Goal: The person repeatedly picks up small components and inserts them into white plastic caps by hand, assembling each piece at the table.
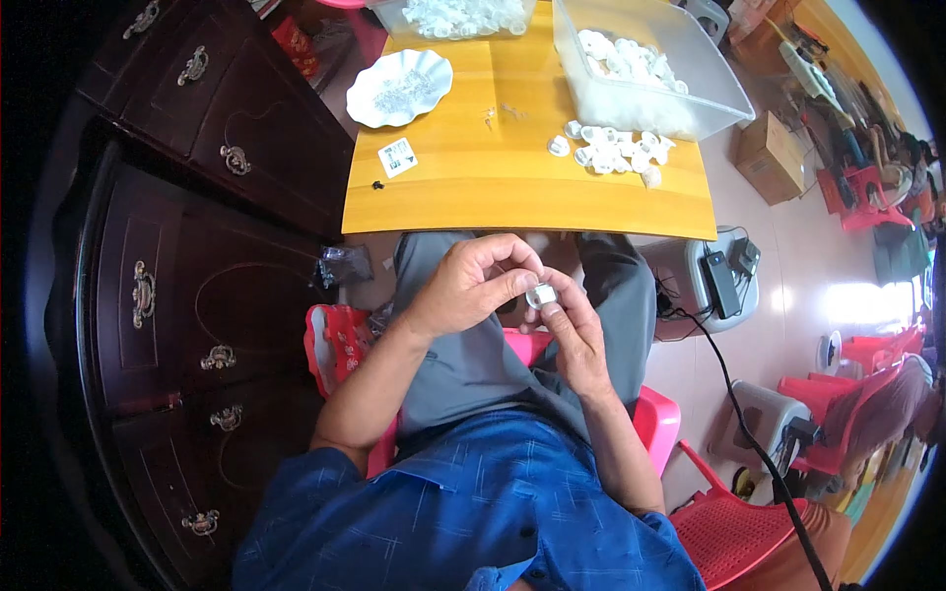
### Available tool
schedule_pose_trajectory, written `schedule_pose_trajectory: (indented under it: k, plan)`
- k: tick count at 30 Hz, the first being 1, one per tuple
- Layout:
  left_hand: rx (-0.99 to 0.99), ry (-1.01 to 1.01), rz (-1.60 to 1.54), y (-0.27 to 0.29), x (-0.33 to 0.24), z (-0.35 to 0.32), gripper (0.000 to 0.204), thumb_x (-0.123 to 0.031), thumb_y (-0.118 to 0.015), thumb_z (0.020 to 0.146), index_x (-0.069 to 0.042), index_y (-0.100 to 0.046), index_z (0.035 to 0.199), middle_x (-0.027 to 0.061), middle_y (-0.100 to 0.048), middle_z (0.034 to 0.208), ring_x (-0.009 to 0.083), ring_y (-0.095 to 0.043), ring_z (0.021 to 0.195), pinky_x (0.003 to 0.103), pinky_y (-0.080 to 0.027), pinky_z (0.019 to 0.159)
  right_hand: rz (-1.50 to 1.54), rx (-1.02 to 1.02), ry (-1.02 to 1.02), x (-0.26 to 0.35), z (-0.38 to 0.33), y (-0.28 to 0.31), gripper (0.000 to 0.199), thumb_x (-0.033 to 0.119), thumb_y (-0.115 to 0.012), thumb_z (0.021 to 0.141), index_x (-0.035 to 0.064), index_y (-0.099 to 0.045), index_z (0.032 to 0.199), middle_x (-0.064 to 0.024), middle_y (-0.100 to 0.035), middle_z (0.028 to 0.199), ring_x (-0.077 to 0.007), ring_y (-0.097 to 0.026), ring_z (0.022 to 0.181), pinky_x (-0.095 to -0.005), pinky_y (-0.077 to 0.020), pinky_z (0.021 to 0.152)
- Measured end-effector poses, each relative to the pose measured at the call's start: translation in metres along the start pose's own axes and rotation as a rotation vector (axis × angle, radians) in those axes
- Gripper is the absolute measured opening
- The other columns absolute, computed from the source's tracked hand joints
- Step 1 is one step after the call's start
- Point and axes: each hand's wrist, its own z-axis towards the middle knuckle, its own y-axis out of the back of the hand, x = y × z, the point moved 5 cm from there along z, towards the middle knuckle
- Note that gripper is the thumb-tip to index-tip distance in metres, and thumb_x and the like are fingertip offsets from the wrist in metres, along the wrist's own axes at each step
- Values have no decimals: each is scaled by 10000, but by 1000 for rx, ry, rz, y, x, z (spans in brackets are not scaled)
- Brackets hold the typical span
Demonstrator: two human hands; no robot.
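Note:
Over my lap, just off the near edge of the yellow table [463,202], my two hands meet at a small white round plastic piece [542,295]. My right hand [579,345] grips it between thumb and fingers. My left hand [468,286] is closed in a pinch at the piece's upper left; whatever its fingertips hold is too small to make out. Similar white plastic pieces [616,150] lie loose at the table's right side. A scalloped white plate [362,103] at the far left carries many tiny, shiny bits.
A clear plastic bin [714,106] of white pieces stands at the back right, and another clear bin [386,18] at the back. A white square card [398,158] lies on the table. Dark drawers [158,286] rise on my left; a black cable [734,394] hangs on my right.

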Motion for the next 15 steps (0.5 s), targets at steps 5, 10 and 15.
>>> schedule_pose_trajectory:
  k: [5, 10, 15]
  plan:
    - [23, -29, 27, -6, -2, -4, 115, -91, -677, 1011, 7, -671, 1071, 22, -695, 953, 66, -653, 860, 231, -548, 769, -97, -60, 1, 4, -1, 2, 377, 110, -441, 1043, -14, -573, 1373, -46, -631, 978, -122, -603, 858, -280, -518, 804]
    - [26, -2, 43, -10, -4, -5, 102, -89, -677, 1010, 1, -677, 1058, 8, -687, 945, 50, -634, 857, 224, -532, 763, -55, -84, -7, 7, -1, 1, 370, 103, -437, 996, -19, -588, 1311, -41, -628, 941, -114, -582, 828, -270, -501, 774]
    - [24, 18, 3, -13, -6, -5, 97, -97, -692, 1001, -10, -688, 1043, -11, -677, 933, 34, -601, 837, 206, -493, 734, -5, -87, -30, 6, -1, 4, 358, 100, -474, 988, -16, -589, 1306, -35, -627, 906, -112, -578, 793, -263, -493, 741]
